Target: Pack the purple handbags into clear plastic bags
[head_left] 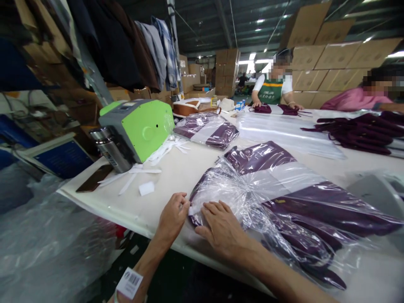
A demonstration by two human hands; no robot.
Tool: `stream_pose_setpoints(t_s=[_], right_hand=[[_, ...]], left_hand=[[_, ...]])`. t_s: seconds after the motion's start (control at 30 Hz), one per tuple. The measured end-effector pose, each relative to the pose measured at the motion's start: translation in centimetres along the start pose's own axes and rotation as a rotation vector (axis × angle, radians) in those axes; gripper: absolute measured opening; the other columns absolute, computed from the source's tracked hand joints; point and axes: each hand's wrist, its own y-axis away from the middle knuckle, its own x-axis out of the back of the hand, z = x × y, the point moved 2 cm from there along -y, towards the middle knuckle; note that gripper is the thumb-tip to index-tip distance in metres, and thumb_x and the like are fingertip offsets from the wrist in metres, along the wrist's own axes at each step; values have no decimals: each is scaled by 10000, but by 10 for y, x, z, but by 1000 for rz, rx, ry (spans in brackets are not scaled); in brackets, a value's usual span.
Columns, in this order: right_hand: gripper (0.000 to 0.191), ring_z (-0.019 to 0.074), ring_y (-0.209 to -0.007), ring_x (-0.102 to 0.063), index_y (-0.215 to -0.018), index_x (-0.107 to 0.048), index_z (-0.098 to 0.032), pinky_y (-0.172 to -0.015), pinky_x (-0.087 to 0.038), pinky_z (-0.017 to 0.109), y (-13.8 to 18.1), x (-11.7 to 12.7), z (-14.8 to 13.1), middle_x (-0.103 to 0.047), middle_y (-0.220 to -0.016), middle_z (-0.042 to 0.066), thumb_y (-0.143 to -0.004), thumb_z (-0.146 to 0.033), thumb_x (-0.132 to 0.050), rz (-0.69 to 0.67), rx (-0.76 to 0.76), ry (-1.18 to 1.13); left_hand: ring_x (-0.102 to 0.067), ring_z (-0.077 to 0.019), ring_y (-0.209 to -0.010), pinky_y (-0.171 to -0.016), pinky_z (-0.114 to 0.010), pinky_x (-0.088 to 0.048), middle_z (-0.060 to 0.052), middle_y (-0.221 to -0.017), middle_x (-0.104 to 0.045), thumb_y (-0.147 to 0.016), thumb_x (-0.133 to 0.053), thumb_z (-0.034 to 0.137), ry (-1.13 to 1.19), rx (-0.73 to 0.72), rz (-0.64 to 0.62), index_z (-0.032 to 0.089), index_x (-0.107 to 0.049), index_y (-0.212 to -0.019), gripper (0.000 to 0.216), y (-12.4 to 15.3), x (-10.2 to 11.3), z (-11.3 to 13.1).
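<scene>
A dark purple garment (303, 206), folded around a white band, lies in a clear plastic bag (233, 181) on the white table. My right hand (221, 227) rests flat on the bag's near left end, fingers spread over the crinkled film. Close to that end's left edge is my left hand (174, 216), its fingers curled together; what they hold, if anything, is hidden. A white barcode label (129, 283) sticks to my left forearm. Behind the bag lies another bagged purple garment (206, 129).
A green and grey machine (142, 130), a steel flask (110, 149), a dark phone-like slab (94, 178) and white strips (134, 176) occupy the table's left. Flat clear bags (284, 132) and piled purple garments (362, 132) lie beyond. A co-worker (273, 90) handles purple fabric opposite.
</scene>
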Motion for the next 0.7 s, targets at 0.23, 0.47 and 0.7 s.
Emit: stream_pose_setpoints(t_s=[0.23,0.47,0.7], right_hand=[[356,261,-1179,-582,-1227,-671,-194,-1019,-392,387,-23,-5,-10,-676,-1249,90,-966,-408,-559,-22,-50,-127],[204,241,-951,-666,-1045,-688,-161,-773,-418,314,-42,2,1,-730,-1034,101,-911,-245,-558,-60,-244,63],[273,239,-823,-664,-907,-725,-215,-681,-392,312,-58,-8,-4,-746,-881,70,-816,-468,-677,-32,-303,17]], left_hand=[[-673,-194,-884,-810,-315,-472,-29,-973,-711,-875,-523,266,-21,141,-231,213,-577,-1200,333,4,9,-6],[-650,-172,-811,-690,-273,-404,11,-884,-699,-831,-547,228,-155,116,-261,253,-635,-974,170,2,17,-5],[-634,-170,-791,-642,-277,-382,-1,-938,-663,-870,-522,226,-328,63,-221,241,-614,-849,96,4,11,-3]])
